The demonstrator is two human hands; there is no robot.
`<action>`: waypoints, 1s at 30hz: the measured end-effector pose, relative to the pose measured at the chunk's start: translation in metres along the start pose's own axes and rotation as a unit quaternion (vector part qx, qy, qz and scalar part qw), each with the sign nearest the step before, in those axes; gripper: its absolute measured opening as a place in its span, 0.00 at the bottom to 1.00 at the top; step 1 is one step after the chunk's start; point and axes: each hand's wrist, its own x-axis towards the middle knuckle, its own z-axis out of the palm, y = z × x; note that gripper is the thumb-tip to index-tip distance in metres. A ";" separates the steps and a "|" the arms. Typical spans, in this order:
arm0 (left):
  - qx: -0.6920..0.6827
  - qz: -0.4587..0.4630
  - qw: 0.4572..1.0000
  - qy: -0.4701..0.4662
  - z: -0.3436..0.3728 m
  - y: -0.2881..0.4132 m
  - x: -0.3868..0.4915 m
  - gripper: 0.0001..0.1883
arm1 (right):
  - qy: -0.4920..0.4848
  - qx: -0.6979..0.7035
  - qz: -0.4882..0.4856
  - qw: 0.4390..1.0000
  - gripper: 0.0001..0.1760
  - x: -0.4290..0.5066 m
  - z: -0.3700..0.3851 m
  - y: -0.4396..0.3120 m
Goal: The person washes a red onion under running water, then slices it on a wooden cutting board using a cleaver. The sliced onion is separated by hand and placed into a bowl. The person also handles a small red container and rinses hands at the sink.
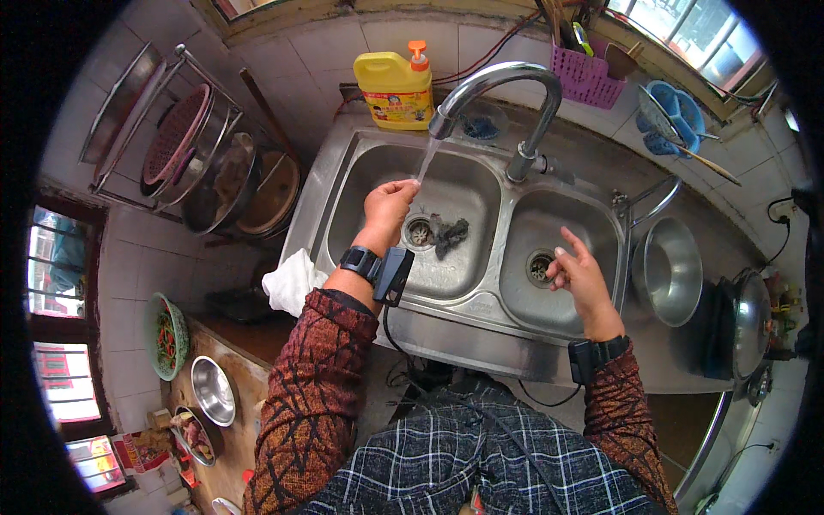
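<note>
My left hand [389,207] is over the left basin [360,174] of a stainless steel double sink, its fingertips drawn together in the stream of water [427,161]. Nothing shows between those fingers. Water runs from the spout of a curved chrome faucet [508,71]. Below the hand, a wet dark grey clump [450,237] lies beside the left drain strainer [419,232]; its material is unclear. Above the right basin [534,212], near its drain strainer [538,267], my right hand [579,273] holds nothing, with the index finger extended and the others loosely bent.
A white cloth [293,282] hangs over the sink's left edge. Behind the basins stand a yellow pump jug [394,90] and a small bowl with a blue scrubber [481,127]. A metal basin [669,270] sits at right. Cables hang from both wrist devices.
</note>
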 end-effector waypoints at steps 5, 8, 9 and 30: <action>0.059 0.030 0.997 0.030 0.006 0.002 0.001 0.13 | -0.002 0.004 0.006 1.000 0.35 -0.002 0.000 0.001; 0.082 0.021 0.996 0.032 0.009 0.001 0.004 0.13 | -0.002 0.003 0.009 1.000 0.34 -0.002 -0.001 0.002; 0.085 0.012 0.996 0.029 0.009 -0.001 0.005 0.14 | -0.003 0.006 0.009 1.000 0.34 -0.002 -0.001 0.003; 0.160 0.068 0.983 0.057 0.007 -0.011 0.009 0.17 | -0.024 0.020 0.017 0.999 0.32 -0.001 0.004 0.015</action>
